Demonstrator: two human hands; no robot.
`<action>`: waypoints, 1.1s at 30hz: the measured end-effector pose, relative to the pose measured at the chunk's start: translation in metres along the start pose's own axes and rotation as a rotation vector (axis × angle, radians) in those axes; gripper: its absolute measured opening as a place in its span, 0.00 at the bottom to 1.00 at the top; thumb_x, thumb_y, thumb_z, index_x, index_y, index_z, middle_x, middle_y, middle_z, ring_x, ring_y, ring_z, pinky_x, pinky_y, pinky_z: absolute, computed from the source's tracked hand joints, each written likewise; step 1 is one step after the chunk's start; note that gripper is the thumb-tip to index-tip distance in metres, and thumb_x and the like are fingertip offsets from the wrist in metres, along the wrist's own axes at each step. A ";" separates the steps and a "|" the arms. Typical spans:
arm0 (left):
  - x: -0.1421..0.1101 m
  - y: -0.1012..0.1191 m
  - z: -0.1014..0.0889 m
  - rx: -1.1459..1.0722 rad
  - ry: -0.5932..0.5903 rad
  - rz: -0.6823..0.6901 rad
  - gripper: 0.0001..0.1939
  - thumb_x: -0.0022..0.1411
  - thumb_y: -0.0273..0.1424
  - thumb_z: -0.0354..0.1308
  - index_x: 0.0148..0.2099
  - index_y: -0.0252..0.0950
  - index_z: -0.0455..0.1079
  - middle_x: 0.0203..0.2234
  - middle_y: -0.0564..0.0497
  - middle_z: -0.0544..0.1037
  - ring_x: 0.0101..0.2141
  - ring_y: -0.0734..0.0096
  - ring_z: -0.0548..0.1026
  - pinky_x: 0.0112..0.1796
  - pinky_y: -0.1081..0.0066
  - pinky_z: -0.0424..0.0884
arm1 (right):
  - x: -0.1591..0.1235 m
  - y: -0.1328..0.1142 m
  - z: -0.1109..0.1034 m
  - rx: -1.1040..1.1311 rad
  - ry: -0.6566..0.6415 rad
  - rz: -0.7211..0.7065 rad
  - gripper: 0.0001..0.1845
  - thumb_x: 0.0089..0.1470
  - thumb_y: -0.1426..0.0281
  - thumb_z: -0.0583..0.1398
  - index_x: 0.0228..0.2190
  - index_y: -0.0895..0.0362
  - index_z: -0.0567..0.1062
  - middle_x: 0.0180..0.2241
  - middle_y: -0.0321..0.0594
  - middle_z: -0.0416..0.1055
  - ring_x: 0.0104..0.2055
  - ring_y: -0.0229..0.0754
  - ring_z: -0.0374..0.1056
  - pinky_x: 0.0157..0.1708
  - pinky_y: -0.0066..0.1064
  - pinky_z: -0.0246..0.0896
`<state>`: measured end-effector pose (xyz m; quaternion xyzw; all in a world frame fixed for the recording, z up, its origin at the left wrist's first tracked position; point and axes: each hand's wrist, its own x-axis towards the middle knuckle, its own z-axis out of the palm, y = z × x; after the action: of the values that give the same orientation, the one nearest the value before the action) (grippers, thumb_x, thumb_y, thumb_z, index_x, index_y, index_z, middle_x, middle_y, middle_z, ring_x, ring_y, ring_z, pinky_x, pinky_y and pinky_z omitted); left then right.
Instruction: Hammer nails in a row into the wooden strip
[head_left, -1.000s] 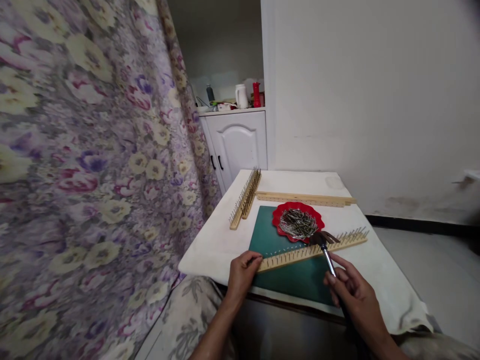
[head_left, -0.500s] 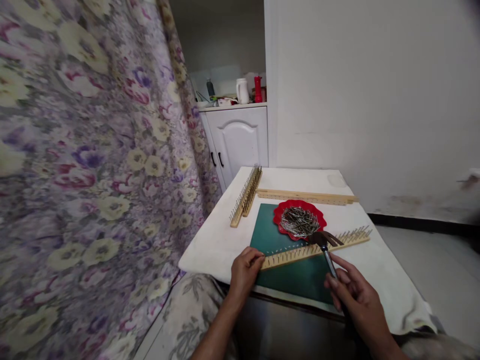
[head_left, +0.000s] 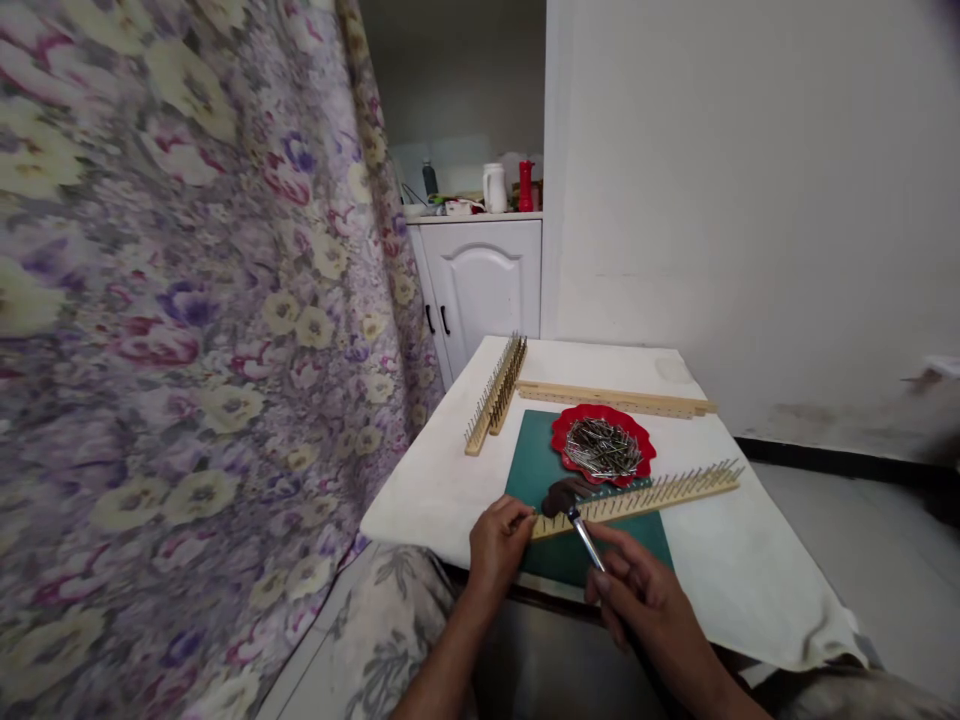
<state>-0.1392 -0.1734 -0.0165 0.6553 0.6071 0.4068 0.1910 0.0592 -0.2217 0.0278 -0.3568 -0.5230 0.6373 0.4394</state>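
In my right hand point(head_left: 637, 590) is a claw hammer point(head_left: 585, 535), gripped by its handle. The hammer's dark head is over the left part of a wooden strip point(head_left: 622, 508) studded with rows of upright nails. My left hand point(head_left: 501, 540) is closed in a pinch at the strip's left end; whatever small thing its fingertips hold is too small to make out. Beneath the strip lies a green mat point(head_left: 536, 450). Just behind it, a red scalloped dish point(head_left: 559, 440) holds a heap of loose nails point(head_left: 604, 448).
Two nail-studded strips point(head_left: 499, 395) lie at the table's back left. Bare wooden strips point(head_left: 615, 400) lie across the back. A white cloth covers the table point(head_left: 435, 480). A floral curtain point(head_left: 225, 350) hangs on the left, and a white cabinet point(head_left: 487, 280) stands behind.
My right hand has swung the hammer leftward, from the strip's middle to near my left hand. The left hand stays at the strip's left end. The view has shifted slightly.
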 end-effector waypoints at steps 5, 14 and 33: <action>-0.001 -0.003 0.002 0.045 0.001 -0.001 0.06 0.57 0.29 0.53 0.28 0.37 0.69 0.26 0.55 0.71 0.31 0.74 0.69 0.31 0.77 0.61 | 0.010 0.000 0.017 -0.048 -0.005 0.001 0.22 0.55 0.62 0.58 0.50 0.56 0.64 0.23 0.31 0.68 0.12 0.28 0.55 0.13 0.22 0.48; -0.001 -0.002 0.002 0.052 -0.008 -0.015 0.07 0.57 0.29 0.53 0.28 0.37 0.69 0.25 0.55 0.70 0.31 0.73 0.68 0.31 0.76 0.60 | 0.013 0.012 0.023 -0.088 -0.006 0.000 0.24 0.55 0.62 0.58 0.52 0.55 0.64 0.24 0.31 0.68 0.12 0.28 0.54 0.13 0.22 0.48; -0.003 -0.003 0.003 0.083 0.007 -0.001 0.08 0.57 0.28 0.52 0.27 0.37 0.68 0.25 0.55 0.69 0.30 0.74 0.68 0.29 0.77 0.59 | 0.013 0.010 0.019 -0.174 -0.039 0.019 0.23 0.55 0.62 0.57 0.52 0.55 0.65 0.24 0.31 0.69 0.12 0.31 0.57 0.14 0.24 0.49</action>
<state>-0.1390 -0.1745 -0.0216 0.6610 0.6243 0.3834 0.1620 0.0351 -0.2174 0.0222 -0.3861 -0.5813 0.6006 0.3903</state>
